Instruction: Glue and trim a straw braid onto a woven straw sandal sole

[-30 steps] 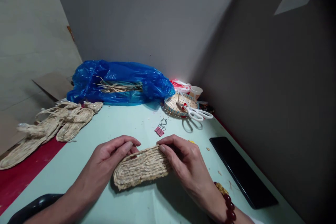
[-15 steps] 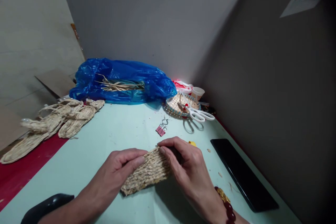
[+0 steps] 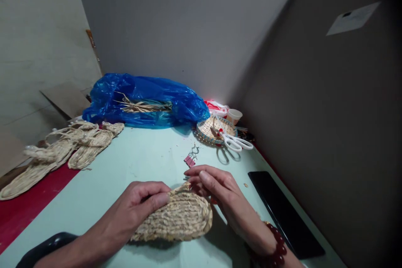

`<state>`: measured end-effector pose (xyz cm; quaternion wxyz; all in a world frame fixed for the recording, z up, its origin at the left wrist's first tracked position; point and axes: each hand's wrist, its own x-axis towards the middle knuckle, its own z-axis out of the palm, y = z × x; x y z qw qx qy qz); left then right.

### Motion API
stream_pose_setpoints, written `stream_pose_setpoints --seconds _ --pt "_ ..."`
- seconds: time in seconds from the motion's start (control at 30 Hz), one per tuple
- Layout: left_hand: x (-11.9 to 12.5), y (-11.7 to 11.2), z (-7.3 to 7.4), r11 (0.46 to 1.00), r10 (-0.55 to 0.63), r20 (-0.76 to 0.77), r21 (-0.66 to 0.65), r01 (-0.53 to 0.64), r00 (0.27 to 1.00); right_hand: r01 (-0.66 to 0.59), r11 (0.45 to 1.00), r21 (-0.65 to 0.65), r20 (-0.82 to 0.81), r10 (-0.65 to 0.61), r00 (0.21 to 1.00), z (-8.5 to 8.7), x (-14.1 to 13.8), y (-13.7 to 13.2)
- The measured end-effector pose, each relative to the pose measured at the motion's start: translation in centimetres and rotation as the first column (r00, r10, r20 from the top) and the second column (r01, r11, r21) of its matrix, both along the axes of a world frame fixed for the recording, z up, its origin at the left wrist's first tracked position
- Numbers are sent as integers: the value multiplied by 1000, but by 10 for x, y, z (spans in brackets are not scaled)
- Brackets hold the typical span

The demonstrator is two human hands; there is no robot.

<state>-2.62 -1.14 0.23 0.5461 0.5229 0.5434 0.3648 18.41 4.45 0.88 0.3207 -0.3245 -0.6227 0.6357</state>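
My left hand (image 3: 143,205) grips the far edge of a woven straw sandal sole (image 3: 180,215), its thumb on the near face and its fingers behind. The sole is tilted toward me, its rounded end on the right now uncovered. At the sole's upper edge is my right hand (image 3: 218,186), index finger stretched out and thumb lifted. Its other fingers are bent close to the edge strand; whether they touch it is unclear. Just beyond the right fingertips lies a pink binder clip (image 3: 190,161).
Straw sandals (image 3: 91,146) lie at the left. A blue plastic bag (image 3: 185,100) with straw strips (image 3: 141,105) is at the back. White-handled scissors (image 3: 234,141) rest across a woven basket (image 3: 205,127), near a paper cup (image 3: 234,116). A black flat object (image 3: 285,213) lies right.
My right hand has let go of the sole's right end and its thumb has lifted. The rounded end now shows. My left hand still holds the sole.
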Motion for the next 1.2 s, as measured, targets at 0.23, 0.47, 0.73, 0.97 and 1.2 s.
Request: stream_pose_setpoints --seconds 0.23,0.47,0.73,0.97,1.2 --pt "3 -2 -2 998 -45 -34 -41 43 998 -104 985 -135 45 111 993 6 -4 -1" --pt "2 1 5 998 -28 -67 -66 24 997 -76 967 -244 -3 78 997 3 -7 2" --pt "-3 5 -3 992 -129 -194 -31 125 973 0 971 -239 12 3 1000 -3 -12 -4" --pt "-5 9 -9 983 -177 -240 0 182 955 40 975 -219 4 -40 999 -3 -11 -4" --pt "-2 10 -14 987 -150 -263 18 160 953 78 981 -178 -5 -80 997 -9 -16 0"
